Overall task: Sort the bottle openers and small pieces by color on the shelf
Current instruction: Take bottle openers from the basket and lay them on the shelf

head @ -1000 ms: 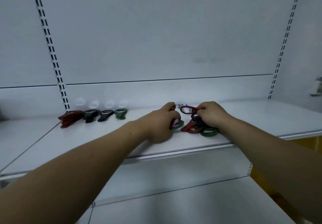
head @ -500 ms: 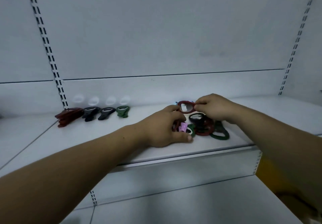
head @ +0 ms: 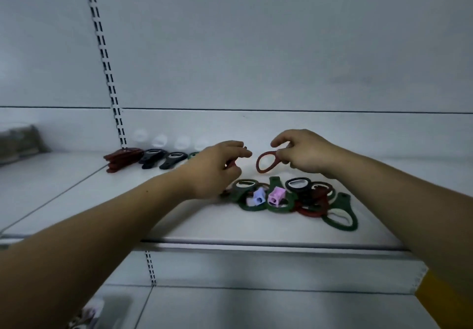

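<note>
A red bottle opener (head: 258, 163) is pinched in the right grip (head: 304, 153), loop pointing lower left; a red piece (head: 228, 165) is held by the left grip (head: 217, 170).

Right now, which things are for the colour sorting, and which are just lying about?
For the job: red bottle opener in the right hand; dark red piece in the left hand; mixed pile of openers; purple piece; pink piece; sorted row; shelf.
Just lying about: blurry brown pack, far left; yellow edge, lower right.
</note>
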A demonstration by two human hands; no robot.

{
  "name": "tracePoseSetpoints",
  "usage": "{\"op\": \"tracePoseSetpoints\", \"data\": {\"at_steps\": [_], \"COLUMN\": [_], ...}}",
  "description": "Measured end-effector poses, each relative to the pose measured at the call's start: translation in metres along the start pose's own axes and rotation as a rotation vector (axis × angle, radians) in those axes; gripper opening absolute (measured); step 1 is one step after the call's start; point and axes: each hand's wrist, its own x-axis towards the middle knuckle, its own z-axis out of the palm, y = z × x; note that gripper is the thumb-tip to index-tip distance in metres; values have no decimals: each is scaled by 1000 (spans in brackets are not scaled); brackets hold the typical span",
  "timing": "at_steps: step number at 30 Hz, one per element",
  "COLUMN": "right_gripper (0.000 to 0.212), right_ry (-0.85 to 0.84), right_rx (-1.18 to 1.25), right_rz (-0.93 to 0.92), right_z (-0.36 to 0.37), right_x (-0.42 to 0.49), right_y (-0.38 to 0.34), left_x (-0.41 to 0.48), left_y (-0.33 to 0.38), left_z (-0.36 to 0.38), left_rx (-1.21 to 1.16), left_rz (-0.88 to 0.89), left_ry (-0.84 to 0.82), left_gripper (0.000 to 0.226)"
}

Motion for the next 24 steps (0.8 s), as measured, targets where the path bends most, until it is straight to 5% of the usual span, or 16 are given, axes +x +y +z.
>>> {"op": "tracePoseSetpoints", "data": {"at_steps": [5, 11, 17, 24], "right_gripper": [7, 13, 18, 29], "right_ry": [-55, -186, -390, -362], "right_rx": [58, 156, -140, -310], "right_rz": [-42, -112, -235, -259], "right_z": [23, 57, 80, 102], "right_x": [10, 6, -11, -24], "right_y": [-29, -74, -104, -116], "left_x": [-25, -60, -90, -99], "left_y": [-38, -63, -93, -118], "left_z": [-19, -47, -74, -85], "left_rx": [300, 226, 203, 287], "left_rz": [66, 93, -52, -194], "left_ry": [-120, -200, -154, -170], "left_gripper": [40, 49, 14, 31]}}
